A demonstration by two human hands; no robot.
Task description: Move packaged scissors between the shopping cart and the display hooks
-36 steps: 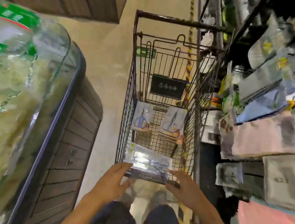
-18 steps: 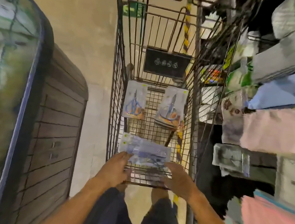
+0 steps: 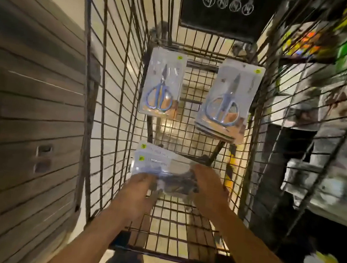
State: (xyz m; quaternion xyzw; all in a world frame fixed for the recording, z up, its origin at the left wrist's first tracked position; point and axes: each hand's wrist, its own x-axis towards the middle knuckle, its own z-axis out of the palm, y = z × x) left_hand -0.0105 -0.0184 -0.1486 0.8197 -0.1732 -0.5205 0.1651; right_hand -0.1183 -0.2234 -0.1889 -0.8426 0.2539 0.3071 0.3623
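- Both hands reached down into the shopping cart (image 3: 112, 124), onto a stack of scissor packs (image 3: 159, 164) lying crosswise on its wire floor near the near edge.
- The left hand (image 3: 139, 190) lay over the stack's left end; the right hand (image 3: 209, 190) covered its right end. Blur hid the fingers, so I could not tell how either held it.
- Toward the far end lay a single scissor pack (image 3: 163, 84) by the left wall and another pile (image 3: 226, 100) by the right wall.
- Shelf goods (image 3: 328, 106) on the right were smeared beyond recognition.
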